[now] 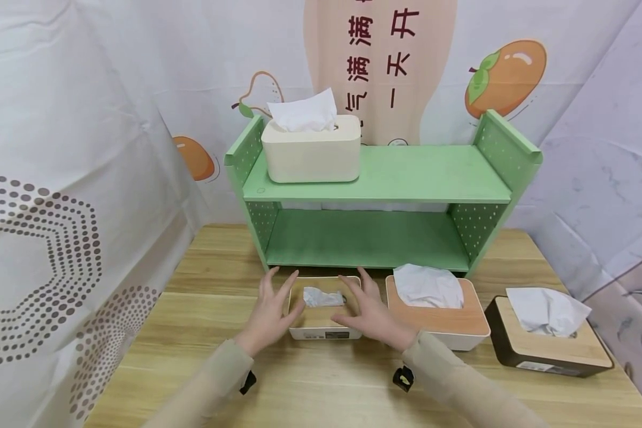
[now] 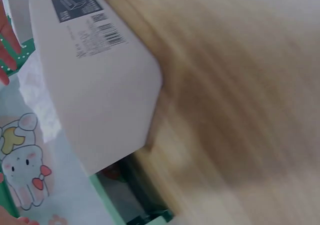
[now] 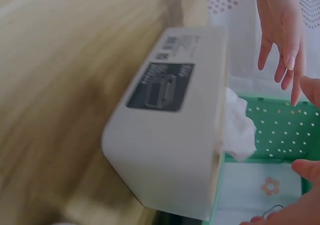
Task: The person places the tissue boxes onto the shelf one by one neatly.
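Observation:
A small tissue box point(image 1: 318, 320) with a wood-look lid and white sides sits on the table in front of the green shelf, a white tissue point(image 1: 321, 297) poking from its slot. My left hand point(image 1: 271, 310) is spread at the box's left end, its fingertips overlapping the lid in the head view. At the opposite end, my right hand point(image 1: 373, 314) has its fingers apart in the same way. Both wrist views show the box's white front point(image 2: 100, 95) with a printed label point(image 3: 161, 86). Fingers of both hands appear at the right wrist view's edge.
A cream tissue box point(image 1: 312, 156) stands on the left of the green shelf's point(image 1: 417, 172) upper board. Right of my right hand are a white box with an orange-brown lid point(image 1: 433, 318) and a dark-sided box with a wooden lid point(image 1: 567, 348). A printed curtain hangs behind.

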